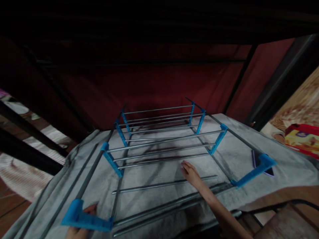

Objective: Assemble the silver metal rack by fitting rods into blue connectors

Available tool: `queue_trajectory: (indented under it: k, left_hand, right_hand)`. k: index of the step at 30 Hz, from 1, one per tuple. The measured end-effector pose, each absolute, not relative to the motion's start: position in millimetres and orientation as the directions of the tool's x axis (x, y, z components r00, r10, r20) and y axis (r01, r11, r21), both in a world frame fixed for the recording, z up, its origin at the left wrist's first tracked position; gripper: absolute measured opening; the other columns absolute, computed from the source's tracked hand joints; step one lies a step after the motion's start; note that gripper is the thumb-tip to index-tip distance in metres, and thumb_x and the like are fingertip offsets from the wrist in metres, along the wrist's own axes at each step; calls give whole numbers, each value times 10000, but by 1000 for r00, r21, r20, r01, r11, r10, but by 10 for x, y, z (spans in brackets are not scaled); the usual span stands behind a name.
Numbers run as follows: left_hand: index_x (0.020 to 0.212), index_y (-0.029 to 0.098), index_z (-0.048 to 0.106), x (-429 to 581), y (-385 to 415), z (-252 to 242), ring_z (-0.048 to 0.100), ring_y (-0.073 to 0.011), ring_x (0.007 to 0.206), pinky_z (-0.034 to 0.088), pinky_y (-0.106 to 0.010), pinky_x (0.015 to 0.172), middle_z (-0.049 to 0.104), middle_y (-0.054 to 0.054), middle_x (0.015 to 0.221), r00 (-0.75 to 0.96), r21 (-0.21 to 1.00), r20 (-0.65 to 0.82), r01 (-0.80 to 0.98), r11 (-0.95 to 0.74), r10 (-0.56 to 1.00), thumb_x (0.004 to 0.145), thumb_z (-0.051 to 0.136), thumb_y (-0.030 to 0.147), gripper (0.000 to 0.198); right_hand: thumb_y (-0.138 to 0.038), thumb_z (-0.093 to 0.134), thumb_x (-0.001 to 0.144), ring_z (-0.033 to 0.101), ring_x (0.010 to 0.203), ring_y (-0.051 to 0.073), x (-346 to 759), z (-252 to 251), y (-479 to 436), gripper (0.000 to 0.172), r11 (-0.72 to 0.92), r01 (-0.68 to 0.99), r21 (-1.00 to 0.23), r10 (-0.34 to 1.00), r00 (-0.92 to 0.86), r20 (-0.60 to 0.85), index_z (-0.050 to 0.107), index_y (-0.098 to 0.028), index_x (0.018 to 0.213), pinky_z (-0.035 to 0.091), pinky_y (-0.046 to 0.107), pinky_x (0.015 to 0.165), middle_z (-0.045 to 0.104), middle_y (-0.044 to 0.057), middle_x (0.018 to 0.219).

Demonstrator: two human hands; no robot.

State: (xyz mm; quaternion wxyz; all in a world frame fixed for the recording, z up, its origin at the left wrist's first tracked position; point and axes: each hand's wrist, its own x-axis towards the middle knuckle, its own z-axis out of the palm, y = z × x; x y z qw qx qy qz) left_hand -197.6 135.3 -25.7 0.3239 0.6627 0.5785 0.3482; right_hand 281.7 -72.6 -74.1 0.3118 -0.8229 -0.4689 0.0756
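A rack of grey metal tubes (161, 142) joined by blue plastic brackets (114, 162) stands on a grey-white cloth (234, 132). At the lower left, my left hand (79, 229) is closed around the nearest left blue bracket (87, 220), which hides part of the fingers. My right hand (190, 171) reaches in between the rack's sides, low over the cloth, its fingers stretched forward and holding nothing visible. Just below it lies a loose metal tube (161, 186). Two more tubes (159, 212) cross the front, close to my right forearm. The nearest right blue bracket (256, 171) leans outward.
A phone-like dark object (269, 172) lies partly behind the right bracket. Another loose tube (72, 186) rests along the left side. Dark frame bars and a red panel (159, 83) close off the back. A red and yellow package (302, 139) sits at the far right.
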Motion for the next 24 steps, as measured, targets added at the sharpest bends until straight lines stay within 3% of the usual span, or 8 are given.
queue_trajectory:
  k: [3, 6, 11, 18, 24]
  left_hand:
    - [888, 216, 734, -1937, 1299, -271, 714, -319, 789, 616, -423, 731, 763, -66, 810, 89, 853, -5, 519, -42, 996, 574, 718, 548, 457]
    - [914, 199, 729, -1905, 1264, -283, 712, -309, 837, 598, -400, 772, 768, -85, 864, 92, 873, -9, 486, -37, 996, 557, 732, 467, 447]
    - [959, 161, 717, -1902, 1195, -295, 704, -306, 859, 583, -410, 804, 769, -113, 933, 113, 879, -28, 476, -29, 993, 553, 687, 415, 480]
    - [898, 164, 702, -1823, 1094, -150, 699, -314, 940, 579, -427, 854, 766, -121, 982, 99, 897, -5, 441, -39, 995, 621, 617, 392, 369]
    - [870, 169, 700, -1800, 1028, -139, 688, -313, 966, 559, -439, 907, 760, -100, 914, 125, 912, -16, 409, -37, 992, 639, 618, 409, 343]
  right_hand:
    - [-217, 494, 958, 596, 1285, 253, 2517, -766, -803, 356, -181, 768, -614, 896, 386, 219, 711, -189, 1238, 468, 457, 1129, 653, 127, 1360]
    - [-215, 513, 970, 589, 1284, 269, 2275, -730, -963, 333, -96, 805, -585, 917, 300, 262, 696, -220, 1248, 479, 507, 1116, 636, 118, 1377]
    - [-185, 521, 964, 587, 1254, 287, 2190, -654, -1135, 351, -57, 850, -523, 928, 238, 286, 652, -231, 1287, 507, 524, 1069, 615, 124, 1359]
    - [-110, 479, 957, 630, 1015, 274, 2175, -545, -1012, 259, -75, 932, -354, 959, 165, 231, 666, -198, 1113, 540, 461, 920, 650, 106, 1064]
    - [-101, 390, 986, 612, 928, 255, 2280, -247, -1046, 287, -46, 982, -183, 970, 87, 226, 621, -191, 1131, 520, 403, 853, 617, 117, 1089]
